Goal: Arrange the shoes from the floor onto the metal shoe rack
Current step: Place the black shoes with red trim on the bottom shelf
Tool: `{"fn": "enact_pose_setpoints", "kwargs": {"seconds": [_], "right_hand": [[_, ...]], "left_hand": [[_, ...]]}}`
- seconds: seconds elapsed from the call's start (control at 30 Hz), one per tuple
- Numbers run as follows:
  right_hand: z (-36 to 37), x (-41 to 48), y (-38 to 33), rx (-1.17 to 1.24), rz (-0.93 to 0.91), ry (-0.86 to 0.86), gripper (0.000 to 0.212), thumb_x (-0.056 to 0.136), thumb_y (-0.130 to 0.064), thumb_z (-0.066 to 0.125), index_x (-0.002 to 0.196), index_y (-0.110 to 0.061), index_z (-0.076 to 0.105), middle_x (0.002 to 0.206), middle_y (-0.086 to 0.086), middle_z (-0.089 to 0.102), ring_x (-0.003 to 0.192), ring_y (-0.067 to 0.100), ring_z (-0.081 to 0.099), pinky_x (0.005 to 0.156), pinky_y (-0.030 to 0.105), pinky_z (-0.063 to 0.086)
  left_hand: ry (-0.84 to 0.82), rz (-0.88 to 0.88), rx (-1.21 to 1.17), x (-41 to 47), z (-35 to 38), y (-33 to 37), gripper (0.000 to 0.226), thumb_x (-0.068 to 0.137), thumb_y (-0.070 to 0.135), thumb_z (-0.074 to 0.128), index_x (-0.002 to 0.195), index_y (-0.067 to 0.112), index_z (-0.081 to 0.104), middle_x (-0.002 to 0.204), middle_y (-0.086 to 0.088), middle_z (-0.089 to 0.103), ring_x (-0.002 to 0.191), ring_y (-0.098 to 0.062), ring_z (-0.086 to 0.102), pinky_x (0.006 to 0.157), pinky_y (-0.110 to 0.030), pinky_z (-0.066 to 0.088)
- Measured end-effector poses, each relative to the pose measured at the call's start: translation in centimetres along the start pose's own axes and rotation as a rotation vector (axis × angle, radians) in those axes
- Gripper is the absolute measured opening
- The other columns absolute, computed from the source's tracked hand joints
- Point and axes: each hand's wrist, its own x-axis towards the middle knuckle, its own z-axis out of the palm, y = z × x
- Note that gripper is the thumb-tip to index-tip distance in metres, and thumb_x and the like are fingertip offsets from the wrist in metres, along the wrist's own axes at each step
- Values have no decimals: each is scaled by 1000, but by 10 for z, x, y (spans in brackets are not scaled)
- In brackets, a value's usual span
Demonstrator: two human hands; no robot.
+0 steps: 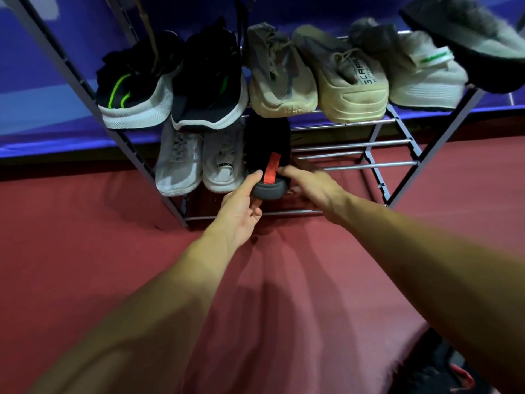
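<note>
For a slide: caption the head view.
Left hand and right hand hold a black red-tabbed shoe low on the metal rack beside two white sneakers.

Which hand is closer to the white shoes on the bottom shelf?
Left. The left hand holds the black shoe on the side next to the white shoes; the right hand holds its far side.

you look down on a dull red floor [85,228] with soft shadows lying across it. behind it runs a blue wall [39,109] with paler blue patches and a dark strip [56,164] along its foot. the light is dim.
</note>
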Motion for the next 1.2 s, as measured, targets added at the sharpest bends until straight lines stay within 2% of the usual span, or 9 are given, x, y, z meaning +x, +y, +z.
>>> {"fn": "enact_pose_setpoints", "kwargs": {"seconds": [0.13, 0.23, 0.3, 0.37, 0.4, 0.5, 0.73, 0.97, 1.2], "right_hand": [[-2, -2, -7, 68, -46, -4, 29, 88, -36, 72, 63, -27, 61, 42, -18, 53, 36, -3, 47, 39, 13, 34], [-1, -7, -10, 174, -110, -17, 3, 95, -18, 67, 93, -17, 68, 39, -22, 52, 35, -7, 48, 39, 7, 33], [0, -10, -10, 211, -120, -35, 20, 96, -13, 64, 116, -9, 67, 39, -22, 52, 36, -8, 48, 39, 7, 34], [0, -11, -9, 179, -120, -28, 14, 97, -16, 65, 110, -15, 68, 39, -22, 51, 35, -7, 47, 39, 6, 32], [-1, -12, -9, 149, -118, -29, 3, 96, -20, 66, 99, -20, 68, 39, -21, 51, 35, -6, 47, 39, 7, 32], [-4, -17, -6, 79, -90, -10, 16, 95, -31, 67, 81, -24, 65, 56, -14, 60, 40, -3, 49, 40, 9, 35], [-38, -40, 16, -72, 23, 9, 40, 92, -40, 68, 122, -14, 66, 85, 6, 71, 46, 1, 53, 37, 12, 33], [-107, -82, 63, -190, 170, 33, 32, 92, -38, 67, 115, -15, 69, 90, 4, 71, 61, 11, 55, 56, 23, 35], [-172, -126, 127, -394, 362, 19, 31, 94, -28, 67, 115, -6, 71, 93, 8, 68, 61, 13, 55, 54, 22, 33]], "left_hand": [[-1, -5, -6, -2, 3, 3, 33, 78, 40, 80, 106, 27, 70, 96, 6, 71, 76, -8, 58, 57, -23, 28], [-29, -1, 41, -1, 1, 4, 28, 80, 39, 79, 104, 28, 70, 105, 6, 71, 90, -10, 59, 58, -23, 29], [-30, 4, 75, -1, -1, 3, 24, 81, 40, 78, 100, 29, 70, 107, 6, 71, 95, -10, 60, 58, -23, 30], [-22, 11, 97, -3, -1, 2, 23, 82, 41, 77, 101, 29, 70, 102, 8, 71, 94, -9, 59, 58, -23, 31], [-16, 15, 111, -4, -1, 2, 25, 82, 42, 77, 102, 29, 70, 100, 8, 70, 93, -9, 59, 59, -23, 32], [-11, 30, 142, -9, -1, 0, 28, 81, 45, 77, 101, 27, 71, 93, 9, 69, 84, -9, 57, 60, -23, 33], [-130, 37, 464, -31, 4, -33, 21, 79, 35, 82, 94, 23, 74, 94, 6, 69, 77, -6, 55, 60, -23, 33], [-307, 76, 776, -57, 36, -85, 25, 76, 40, 81, 94, 22, 78, 88, 7, 71, 80, -9, 58, 64, -27, 37], [-449, 47, 1182, -75, 59, -145, 25, 74, 39, 82, 93, 22, 79, 95, -1, 78, 79, -11, 67, 70, -21, 50]]}}
